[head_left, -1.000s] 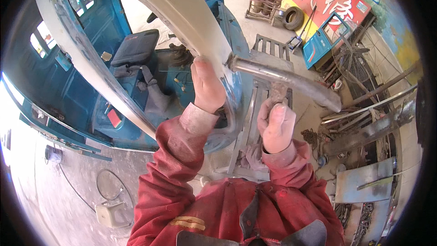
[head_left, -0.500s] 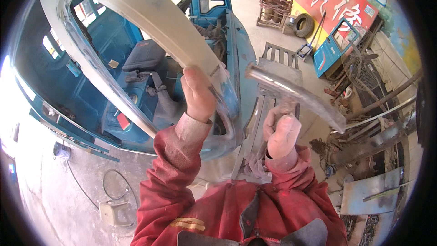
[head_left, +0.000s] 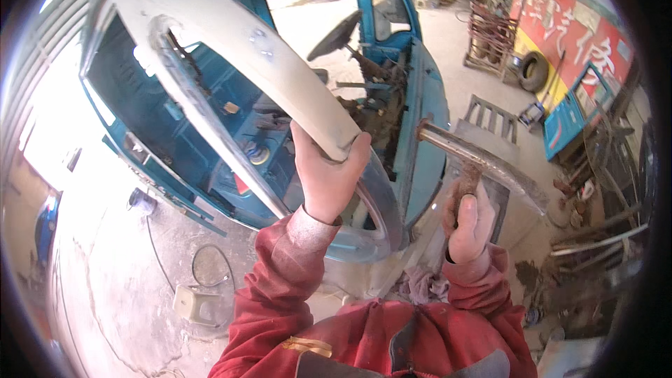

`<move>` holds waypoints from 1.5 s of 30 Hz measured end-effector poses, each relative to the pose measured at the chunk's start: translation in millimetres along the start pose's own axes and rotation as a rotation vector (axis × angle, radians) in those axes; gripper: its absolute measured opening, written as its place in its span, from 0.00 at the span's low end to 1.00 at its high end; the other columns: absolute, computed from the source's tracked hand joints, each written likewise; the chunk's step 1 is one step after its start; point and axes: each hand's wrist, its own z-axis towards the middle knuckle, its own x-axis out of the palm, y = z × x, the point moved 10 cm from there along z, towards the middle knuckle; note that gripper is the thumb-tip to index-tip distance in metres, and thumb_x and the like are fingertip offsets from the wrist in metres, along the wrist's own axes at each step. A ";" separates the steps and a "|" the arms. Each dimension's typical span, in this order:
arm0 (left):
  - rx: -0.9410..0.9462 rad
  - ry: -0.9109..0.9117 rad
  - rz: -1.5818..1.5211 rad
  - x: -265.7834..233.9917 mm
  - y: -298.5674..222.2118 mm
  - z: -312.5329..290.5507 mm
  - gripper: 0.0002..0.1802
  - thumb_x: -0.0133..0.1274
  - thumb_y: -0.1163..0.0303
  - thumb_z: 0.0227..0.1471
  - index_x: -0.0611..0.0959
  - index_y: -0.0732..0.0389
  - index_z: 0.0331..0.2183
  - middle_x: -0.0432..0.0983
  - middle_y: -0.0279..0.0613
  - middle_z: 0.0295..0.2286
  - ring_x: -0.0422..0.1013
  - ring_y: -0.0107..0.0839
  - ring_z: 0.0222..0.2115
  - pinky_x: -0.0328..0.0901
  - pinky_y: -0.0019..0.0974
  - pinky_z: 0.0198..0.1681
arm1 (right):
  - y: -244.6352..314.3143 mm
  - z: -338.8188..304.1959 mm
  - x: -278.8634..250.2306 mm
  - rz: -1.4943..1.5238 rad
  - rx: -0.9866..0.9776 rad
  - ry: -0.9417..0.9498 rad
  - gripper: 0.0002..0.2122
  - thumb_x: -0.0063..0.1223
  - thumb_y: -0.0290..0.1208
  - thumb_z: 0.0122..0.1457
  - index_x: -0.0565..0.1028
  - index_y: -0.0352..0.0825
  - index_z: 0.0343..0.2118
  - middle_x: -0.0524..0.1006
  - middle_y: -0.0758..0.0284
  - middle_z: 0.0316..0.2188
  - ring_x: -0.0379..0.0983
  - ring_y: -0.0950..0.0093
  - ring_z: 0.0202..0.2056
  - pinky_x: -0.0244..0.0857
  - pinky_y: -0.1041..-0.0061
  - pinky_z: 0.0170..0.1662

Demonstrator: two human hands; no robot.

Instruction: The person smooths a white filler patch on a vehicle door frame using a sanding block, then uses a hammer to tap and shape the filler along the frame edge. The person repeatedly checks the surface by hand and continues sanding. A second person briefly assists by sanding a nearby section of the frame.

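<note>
"Looking at your left hand (head_left: 327, 175), what do you have there?"

"You have the pale body panel (head_left: 280, 73), slanting from the upper left down to the centre. Your thumb sits on its right edge and your fingers curl over its left edge, so you are grasping its lower end. Its face is chalky and smooth, with a few small bluish marks near the upper bend and rougher grey patches round the narrow opening."

"And your right hand (head_left: 470, 229)?"

"Right of centre, those fingers are clenched round the handle of your hammer (head_left: 479, 157). Its long head tilts down to the right; whether the left end touches the blue cab (head_left: 428, 98) beside it, I cannot tell."

"What about the floor (head_left: 126, 301) around you?"

"Pale grey and dusty, cracked at the lower left. You have a small cream stool (head_left: 196, 302) at the lower left, with a bucket (head_left: 142, 201) above it, and a crumpled cloth (head_left: 423, 285) at the lower middle, just beyond your red jacket (head_left: 350, 336)."

"And the room farther off?"

"Toward the upper right you have a red and yellow board (head_left: 581, 35), a tyre (head_left: 526, 73) and a detached blue door (head_left: 563, 129) below it, and a rusty rack (head_left: 488, 38) to the left. A grey slatted frame (head_left: 490, 137) lies between them and your hammer."
</note>
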 end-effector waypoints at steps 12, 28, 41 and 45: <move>-0.189 -0.155 -0.492 -27.7 -32.2 112.9 0.19 0.57 0.66 0.58 0.73 0.68 0.45 0.79 0.49 0.33 0.78 0.36 0.31 0.71 0.33 0.29 | 102.5 75.5 52.6 -0.214 -0.350 0.084 0.25 0.38 0.55 0.72 0.72 0.31 0.41 0.63 0.78 0.20 0.54 0.89 0.21 0.44 0.85 0.23; -0.105 -0.100 -0.632 -24.1 -7.8 116.2 0.37 0.24 0.43 0.69 0.77 0.66 0.45 0.79 0.49 0.30 0.75 0.38 0.27 0.71 0.38 0.32 | 138.9 107.4 127.9 -0.222 -0.439 0.193 0.23 0.38 0.50 0.74 0.70 0.33 0.33 0.62 0.76 0.21 0.55 0.86 0.23 0.48 0.81 0.25; -0.111 -0.097 -0.621 -24.5 -12.2 116.0 0.36 0.22 0.46 0.70 0.77 0.65 0.43 0.79 0.49 0.29 0.75 0.37 0.28 0.70 0.37 0.34 | 163.1 103.5 118.9 -0.379 -0.530 0.063 0.17 0.45 0.42 0.71 0.74 0.30 0.37 0.74 0.53 0.22 0.71 0.49 0.26 0.63 0.62 0.29; -0.096 -0.128 -0.567 -27.4 -13.6 115.3 0.36 0.22 0.46 0.70 0.77 0.65 0.43 0.79 0.49 0.29 0.75 0.37 0.28 0.70 0.37 0.34 | 145.2 107.0 131.0 -0.402 -0.435 0.194 0.16 0.46 0.41 0.71 0.73 0.31 0.36 0.74 0.53 0.22 0.71 0.48 0.26 0.63 0.62 0.28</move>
